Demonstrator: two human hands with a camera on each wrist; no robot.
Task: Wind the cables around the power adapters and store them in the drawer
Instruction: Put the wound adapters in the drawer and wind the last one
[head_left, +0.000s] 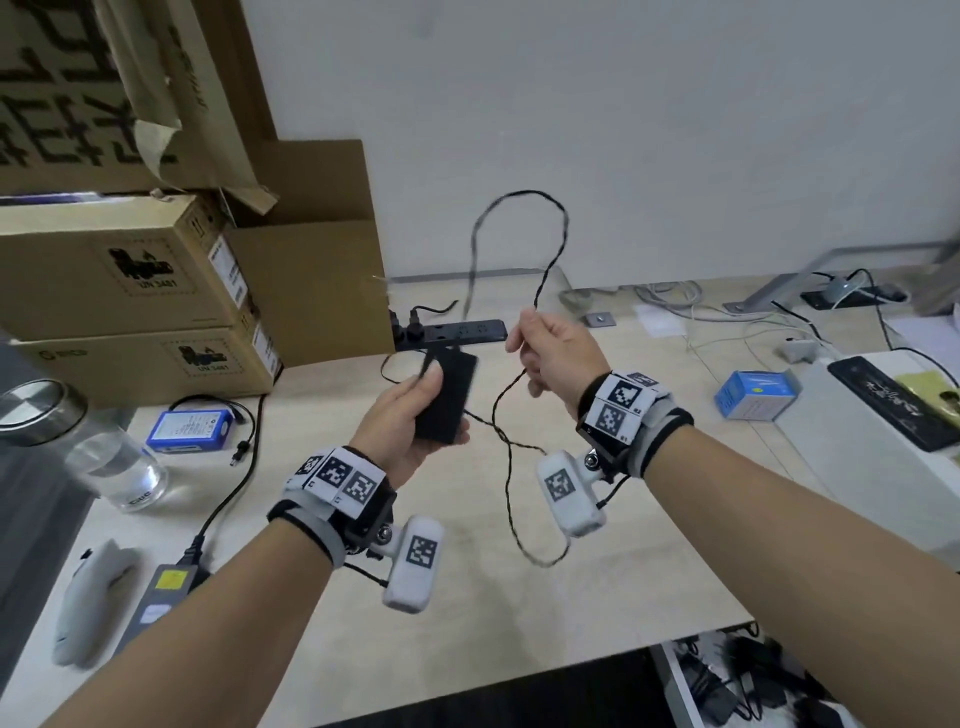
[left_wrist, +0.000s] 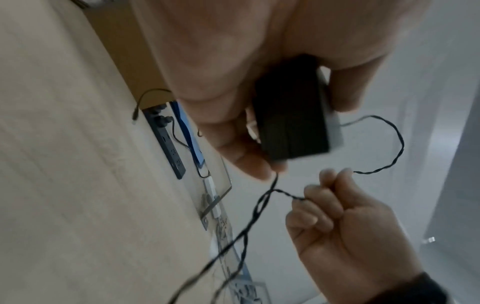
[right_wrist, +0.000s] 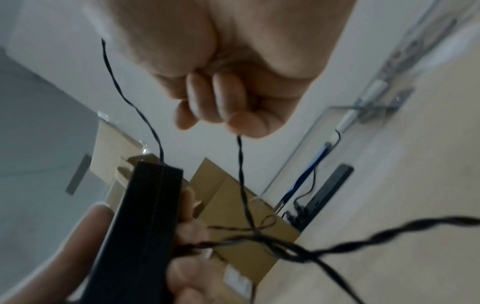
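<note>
My left hand grips a black rectangular power adapter above the desk, thumb on its top face; the same adapter fills both wrist views. Its thin twisted black cable arcs up from the adapter's far end to my right hand, which pinches it with curled fingers. More cable hangs in a loose loop below both hands. The right hand is just right of the adapter.
A black power strip lies behind the hands on the wooden desk. Cardboard boxes are stacked at left. A blue battery pack, a glass jar and a grey adapter sit near left. White box at right.
</note>
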